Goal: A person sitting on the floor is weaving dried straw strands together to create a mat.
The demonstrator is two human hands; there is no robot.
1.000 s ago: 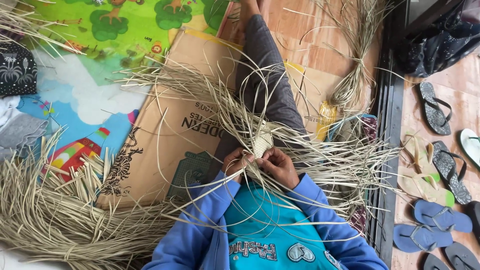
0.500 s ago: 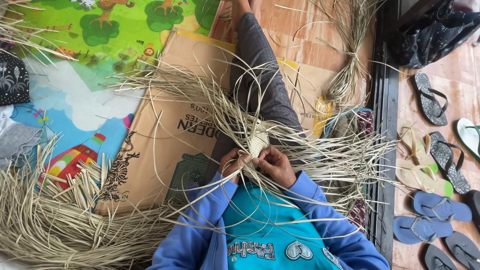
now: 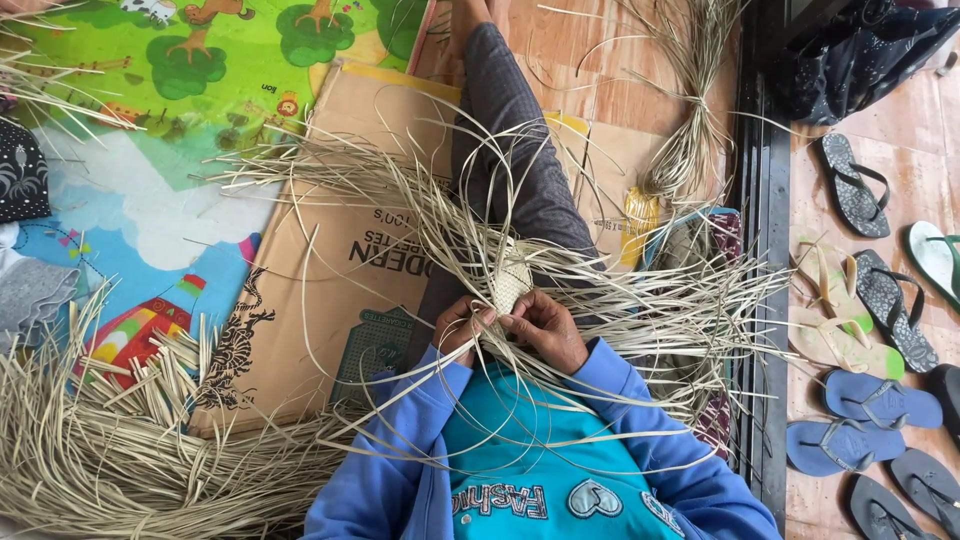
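I sit on the floor with a small pale woven piece (image 3: 512, 281) held over my lap. My left hand (image 3: 458, 327) pinches its lower left edge and the thin straw strands coming off it. Pressed against its lower right edge, my right hand (image 3: 549, 328) has its fingers closed on strands there. Long loose straw strips (image 3: 640, 305) fan out from the weave to both sides and arc over my grey trouser leg (image 3: 512, 150). Both sleeves are blue.
A flattened cardboard box (image 3: 330, 270) lies under my leg on a colourful play mat (image 3: 150, 130). A big heap of straw (image 3: 110, 440) fills the lower left. A tied straw bundle (image 3: 690, 130) lies at upper right. Several sandals (image 3: 880, 330) sit beyond a dark door track (image 3: 765, 250).
The view has shifted slightly, so everything sits a little higher and further left. My hands stay on the woven piece, fingers working the strands with small movements.
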